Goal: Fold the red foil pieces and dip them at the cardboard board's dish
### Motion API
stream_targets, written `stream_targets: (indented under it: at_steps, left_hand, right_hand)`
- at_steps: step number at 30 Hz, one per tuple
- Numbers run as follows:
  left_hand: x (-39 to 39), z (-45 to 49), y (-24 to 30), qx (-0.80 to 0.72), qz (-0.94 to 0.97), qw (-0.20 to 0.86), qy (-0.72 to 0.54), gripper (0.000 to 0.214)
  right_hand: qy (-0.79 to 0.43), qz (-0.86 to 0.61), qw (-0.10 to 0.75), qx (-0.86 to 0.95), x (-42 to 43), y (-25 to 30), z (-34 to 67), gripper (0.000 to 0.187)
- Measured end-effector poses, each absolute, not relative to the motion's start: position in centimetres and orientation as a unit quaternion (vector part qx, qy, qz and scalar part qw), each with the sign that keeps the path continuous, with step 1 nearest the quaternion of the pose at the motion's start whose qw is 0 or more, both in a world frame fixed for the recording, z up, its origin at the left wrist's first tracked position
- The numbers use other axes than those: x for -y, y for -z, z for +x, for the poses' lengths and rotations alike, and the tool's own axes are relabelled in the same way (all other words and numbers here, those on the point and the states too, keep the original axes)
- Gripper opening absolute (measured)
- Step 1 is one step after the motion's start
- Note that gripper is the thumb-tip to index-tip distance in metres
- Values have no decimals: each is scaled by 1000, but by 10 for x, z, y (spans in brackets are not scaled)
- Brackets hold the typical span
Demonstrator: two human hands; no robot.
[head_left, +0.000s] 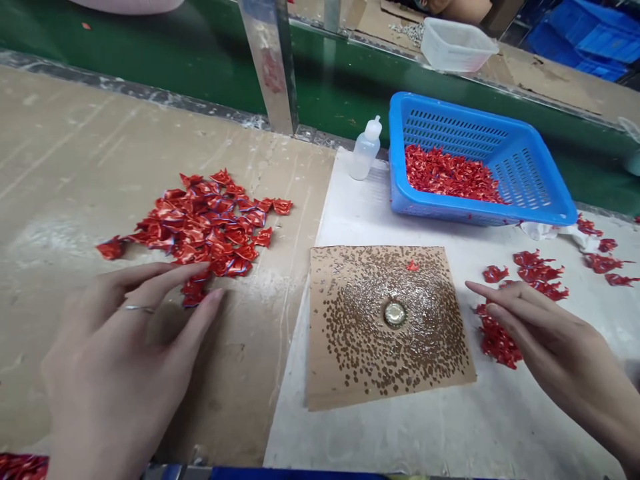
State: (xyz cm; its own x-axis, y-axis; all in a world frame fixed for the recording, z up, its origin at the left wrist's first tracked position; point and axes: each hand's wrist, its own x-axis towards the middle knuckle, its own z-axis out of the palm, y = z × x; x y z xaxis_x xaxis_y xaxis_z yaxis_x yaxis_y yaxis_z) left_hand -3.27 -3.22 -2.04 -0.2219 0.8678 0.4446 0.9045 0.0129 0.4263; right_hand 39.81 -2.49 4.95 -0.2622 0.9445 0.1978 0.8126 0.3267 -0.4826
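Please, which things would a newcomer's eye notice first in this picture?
Probably the bright blue basket at the upper right, with many small red pieces inside. Next, perhaps, the loose red pile on the left, just beyond the left hand. Between the two hands lies a cardboard sheet covered in dark spots, with a shiny round metal piece near its middle.

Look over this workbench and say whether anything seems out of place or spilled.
One tiny red scrap lies alone on the speckled brown cardboard sheet, beyond the round metallic disc, apart from the shiny red crinkled pieces. Dark, glossy spots there resemble splattered liquid, though perhaps deliberate.
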Motion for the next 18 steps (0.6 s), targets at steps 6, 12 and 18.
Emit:
stream_targets:
  at_steps: [6, 12, 18]
  left_hand:
    - [37, -33, 22, 699, -643, -10, 313, 21]
    - [43, -9, 7, 685, -665, 8, 298, 22]
    - [21, 9, -2, 698, -660, 29, 277, 27]
  right_hand:
    - [-253, -542, 237, 766, 17, -59, 376, 28]
    - [-298, -526, 261, 753, 5, -64, 357, 19]
    - [-304, -494, 249, 775, -1, -64, 346, 29]
